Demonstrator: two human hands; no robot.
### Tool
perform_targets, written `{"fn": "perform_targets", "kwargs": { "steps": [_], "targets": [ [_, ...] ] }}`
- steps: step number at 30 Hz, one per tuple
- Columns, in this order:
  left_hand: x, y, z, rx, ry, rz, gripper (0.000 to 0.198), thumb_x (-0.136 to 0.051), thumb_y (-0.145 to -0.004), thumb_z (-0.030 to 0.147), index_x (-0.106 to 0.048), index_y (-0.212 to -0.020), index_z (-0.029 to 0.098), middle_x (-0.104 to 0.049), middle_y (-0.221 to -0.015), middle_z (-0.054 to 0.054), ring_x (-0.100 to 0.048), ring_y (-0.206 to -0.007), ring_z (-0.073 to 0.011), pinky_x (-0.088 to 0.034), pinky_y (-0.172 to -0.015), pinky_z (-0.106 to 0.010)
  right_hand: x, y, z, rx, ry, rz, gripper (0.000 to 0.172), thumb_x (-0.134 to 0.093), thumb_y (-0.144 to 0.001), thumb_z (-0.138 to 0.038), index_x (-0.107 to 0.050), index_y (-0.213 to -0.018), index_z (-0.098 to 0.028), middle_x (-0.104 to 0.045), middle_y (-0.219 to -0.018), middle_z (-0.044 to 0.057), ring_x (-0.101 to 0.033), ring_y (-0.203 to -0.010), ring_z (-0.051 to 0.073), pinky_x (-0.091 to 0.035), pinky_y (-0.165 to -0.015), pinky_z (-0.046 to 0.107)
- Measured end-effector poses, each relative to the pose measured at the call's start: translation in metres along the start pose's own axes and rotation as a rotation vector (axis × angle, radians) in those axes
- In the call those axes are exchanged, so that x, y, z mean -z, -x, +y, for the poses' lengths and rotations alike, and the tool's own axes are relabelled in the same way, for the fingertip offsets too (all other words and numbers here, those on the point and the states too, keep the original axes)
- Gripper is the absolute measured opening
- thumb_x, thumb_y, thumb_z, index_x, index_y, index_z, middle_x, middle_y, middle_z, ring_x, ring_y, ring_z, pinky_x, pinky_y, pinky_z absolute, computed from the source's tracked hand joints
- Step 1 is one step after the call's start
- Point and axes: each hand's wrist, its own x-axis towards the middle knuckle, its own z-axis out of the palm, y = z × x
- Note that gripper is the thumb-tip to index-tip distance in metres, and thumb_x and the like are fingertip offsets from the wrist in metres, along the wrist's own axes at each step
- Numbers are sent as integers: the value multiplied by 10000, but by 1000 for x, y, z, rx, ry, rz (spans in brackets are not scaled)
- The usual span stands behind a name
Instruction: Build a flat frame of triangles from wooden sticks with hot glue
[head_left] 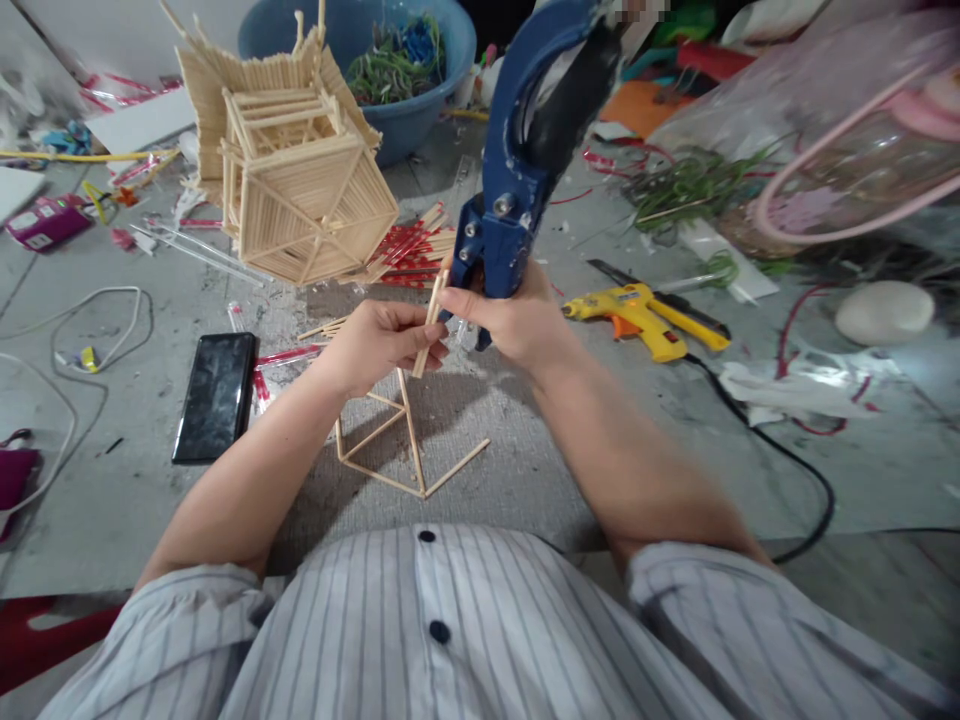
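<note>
My left hand (382, 345) pinches a few short wooden sticks (430, 335), held upright between the fingers. My right hand (517, 315) grips a blue pipe cutter (514, 170) by its lower end, its handles pointing up and away. The right thumb also touches the top of the sticks, close beside the cutter. Below the hands, a flat frame of glued sticks (382, 480) lies on the table, partly hidden by my left hand and forearm. Behind them stands a many-sided stick model (311, 200) with slatted panels.
Loose sticks and red-patterned wrappers (412, 250) lie behind my hands. A black phone (215, 397) is at left. To the right are a yellow glue gun (637, 318) with a black cord, a utility knife (694, 318) and a white egg-shaped object (885, 312). A blue basin (420, 120) stands behind.
</note>
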Motion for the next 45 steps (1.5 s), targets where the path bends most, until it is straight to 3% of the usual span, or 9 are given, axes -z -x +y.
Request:
{"fn": "perform_targets", "kwargs": {
  "steps": [6,9,12,16,23,28,31,39,45],
  "targets": [
    [24,0,8,-350,-629,379,168,-644,-780,184,-683,-619,152,-577,-579,8,-489,-592,-117,-354,-585,-228,21,-6,10,-12,251,4,185,-780,-693,-316,-615,-766,-270,-670,-779,4,-619,-710,192,-528,-736,371],
    [32,1,10,-386,-710,529,199,-640,-768,188,-641,-569,177,-458,-532,11,-455,-605,-140,-330,-615,-263,27,-9,23,1,414,18,246,-798,-666,-305,-613,-825,-275,-650,-761,7,-618,-725,213,-515,-733,377],
    [35,1,8,-406,-653,572,197,-641,-759,216,-608,-565,207,-374,-526,9,-442,-614,-162,-324,-637,-284,25,-7,29,15,571,21,342,-772,-660,-271,-609,-960,-250,-652,-816,32,-628,-777,246,-514,-764,401],
    [34,0,5,-456,-656,560,216,-617,-766,229,-566,-556,222,-371,-525,2,-416,-602,-165,-320,-626,-285,16,-3,24,44,732,29,456,-731,-640,-240,-583,-1069,-195,-665,-940,99,-640,-898,304,-509,-820,441],
    [29,2,9,-376,-1016,578,207,-551,-839,245,-675,-685,184,-570,-576,-30,-541,-645,-166,-364,-592,-273,7,0,2,-58,927,-73,544,-617,-716,-225,-503,-1237,-118,-641,-1147,196,-620,-1086,366,-487,-907,491],
    [27,2,9,-375,-1046,596,202,-546,-850,222,-737,-799,180,-645,-650,-41,-578,-666,-159,-381,-605,-274,6,0,-4,-70,940,-83,576,-604,-709,-206,-486,-1265,-106,-639,-1191,199,-600,-1142,361,-478,-940,483],
    [28,3,11,-347,-1001,592,205,-550,-842,229,-728,-767,162,-650,-652,-37,-571,-660,-152,-377,-611,-272,8,-1,-8,-152,860,-128,554,-605,-711,-192,-497,-1251,-135,-648,-1184,158,-619,-1101,308,-487,-923,422],
    [36,3,15,-228,-615,259,209,-584,-816,268,-676,-666,156,-671,-612,-13,-585,-555,-116,-419,-560,-228,11,-6,-15,-425,553,-331,296,-605,-684,-132,-578,-971,-198,-653,-889,14,-615,-816,175,-471,-735,278],
    [34,5,19,-76,-567,175,236,-587,-827,265,-655,-626,161,-650,-550,-9,-555,-472,-100,-418,-510,-215,10,-5,-20,-480,502,-417,212,-605,-668,-110,-568,-851,-211,-599,-786,-19,-585,-741,152,-443,-703,267]
  ]
}}
